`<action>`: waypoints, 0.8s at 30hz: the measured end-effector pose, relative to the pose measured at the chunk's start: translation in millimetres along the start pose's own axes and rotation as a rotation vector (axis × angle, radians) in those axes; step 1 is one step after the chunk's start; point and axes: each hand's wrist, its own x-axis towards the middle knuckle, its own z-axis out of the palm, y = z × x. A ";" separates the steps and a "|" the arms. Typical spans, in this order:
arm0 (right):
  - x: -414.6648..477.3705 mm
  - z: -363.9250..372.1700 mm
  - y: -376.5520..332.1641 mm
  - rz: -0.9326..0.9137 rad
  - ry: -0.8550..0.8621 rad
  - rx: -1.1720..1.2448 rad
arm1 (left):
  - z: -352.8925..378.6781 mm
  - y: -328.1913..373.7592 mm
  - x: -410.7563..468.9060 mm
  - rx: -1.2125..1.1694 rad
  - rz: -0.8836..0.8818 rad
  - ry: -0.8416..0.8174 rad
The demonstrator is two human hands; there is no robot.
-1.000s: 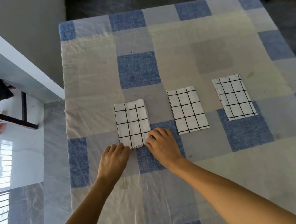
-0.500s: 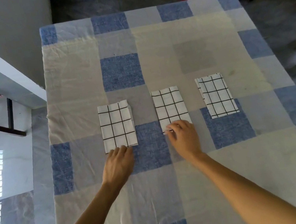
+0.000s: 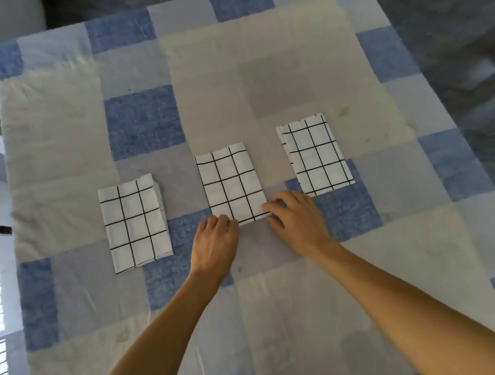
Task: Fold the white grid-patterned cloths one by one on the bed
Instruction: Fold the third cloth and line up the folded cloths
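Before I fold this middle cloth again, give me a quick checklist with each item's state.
1. Left hand at the middle cloth's near left corner: ok.
2. Right hand at its near right corner: ok.
3. Fingers pinching the edge: cannot tell.
4. The middle cloth lying flat: ok.
5. Left cloth and right cloth apart from it: ok.
6. Left cloth's layers aligned: not ok, an under layer shows at its right edge.

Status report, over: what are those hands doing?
Left hand and right hand at near corners of middle cloth, grip unclear. Left cloth, right cloth folded, untouched. Nothing in the way.
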 end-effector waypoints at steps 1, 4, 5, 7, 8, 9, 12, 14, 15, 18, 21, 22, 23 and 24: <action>1.1 0.8 -0.1 -0.014 0.017 -0.008 | -1.2 0.6 1.0 0.007 0.002 -0.004; 3.3 2.9 2.0 -0.051 0.033 -0.038 | -3.1 2.9 5.1 0.022 0.006 0.000; 2.8 3.8 3.1 -0.058 0.033 -0.043 | -3.1 3.5 5.3 0.025 0.004 -0.003; 1.2 4.9 4.1 -0.071 0.033 -0.056 | -1.4 4.9 4.4 0.033 0.000 -0.014; 0.5 4.9 4.2 -0.073 0.031 -0.054 | 0.0 5.6 3.4 0.029 -0.004 -0.017; 0.0 4.5 3.9 -0.073 0.026 -0.042 | 0.6 6.5 2.3 0.015 -0.016 -0.013; -0.3 0.3 3.3 -0.052 0.019 0.030 | -0.2 9.4 4.2 -0.089 -0.069 0.068; 0.9 -4.8 9.4 0.054 0.054 0.089 | 0.9 13.1 9.1 -0.136 -0.074 0.123; 2.5 -7.4 16.0 0.129 0.073 0.092 | 2.5 15.8 12.2 -0.139 -0.072 0.123; 8.2 -15.8 45.0 0.338 0.063 -0.016 | 14.2 24.9 17.9 -0.134 -0.096 -0.007; 9.8 -17.0 74.2 0.459 -0.117 -0.071 | 32.9 29.1 15.4 -0.145 -0.190 -0.097; 9.1 -14.5 80.3 0.458 -0.169 -0.087 | 37.0 29.4 13.5 -0.139 -0.204 -0.116; 8.6 -11.6 84.1 0.449 -0.200 -0.105 | 39.8 29.4 12.5 -0.127 -0.211 -0.130; 8.3 -8.6 86.2 0.444 -0.215 -0.119 | 40.6 29.3 12.6 -0.112 -0.214 -0.145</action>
